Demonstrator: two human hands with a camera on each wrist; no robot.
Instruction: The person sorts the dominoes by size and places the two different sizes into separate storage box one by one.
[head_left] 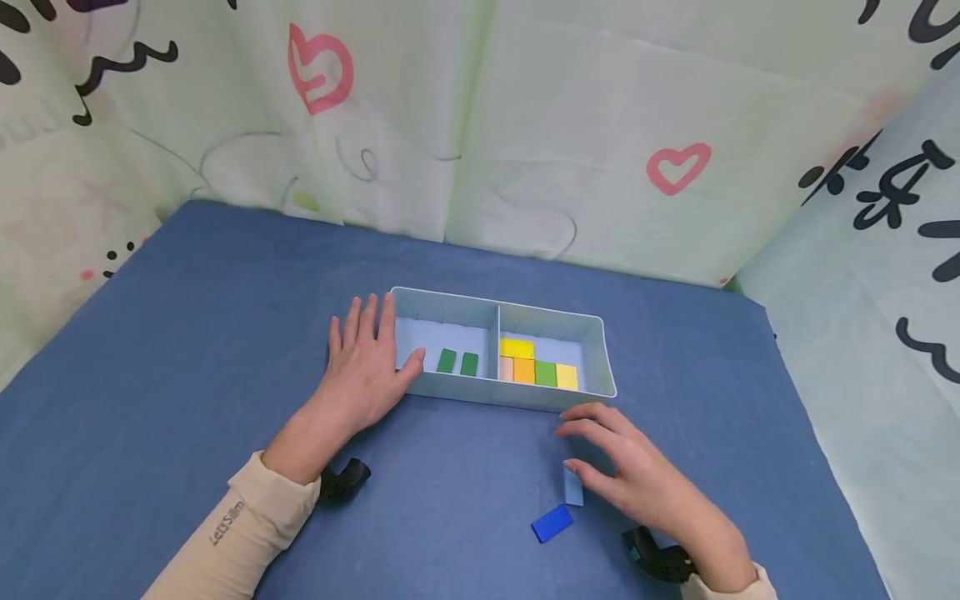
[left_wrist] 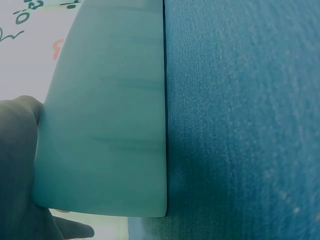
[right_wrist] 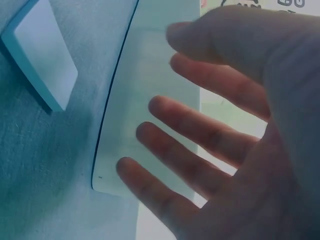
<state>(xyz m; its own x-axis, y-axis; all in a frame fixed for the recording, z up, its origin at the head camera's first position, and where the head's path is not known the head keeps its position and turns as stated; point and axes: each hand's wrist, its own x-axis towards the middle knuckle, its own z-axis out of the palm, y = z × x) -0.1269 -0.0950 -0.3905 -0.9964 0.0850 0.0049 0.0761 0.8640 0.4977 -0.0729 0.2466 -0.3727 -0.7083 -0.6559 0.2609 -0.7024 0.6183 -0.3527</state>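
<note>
A pale blue two-part tray (head_left: 487,393) sits in the middle of the table. My left hand (head_left: 363,375) lies against its left end with fingers spread, thumb over the front rim. Two dark green blocks (head_left: 446,361) lie in the left compartment. The right one holds a bright yellow block (head_left: 517,348), a pink block (head_left: 506,369), an orange block (head_left: 524,372), a green block (head_left: 546,374) and a light yellow block (head_left: 567,377). In front of the tray's right end, my right hand (head_left: 637,475) holds nothing, its loosely bent fingers over a light blue block (head_left: 573,492), partly hidden. Nearby lies a dark blue block (head_left: 552,524).
Blue cloth (head_left: 187,350) covers the table. A pale printed curtain (head_left: 555,150) hangs along the back and both sides. Each wrist carries a black camera mount, one showing beside the left sleeve (head_left: 255,517).
</note>
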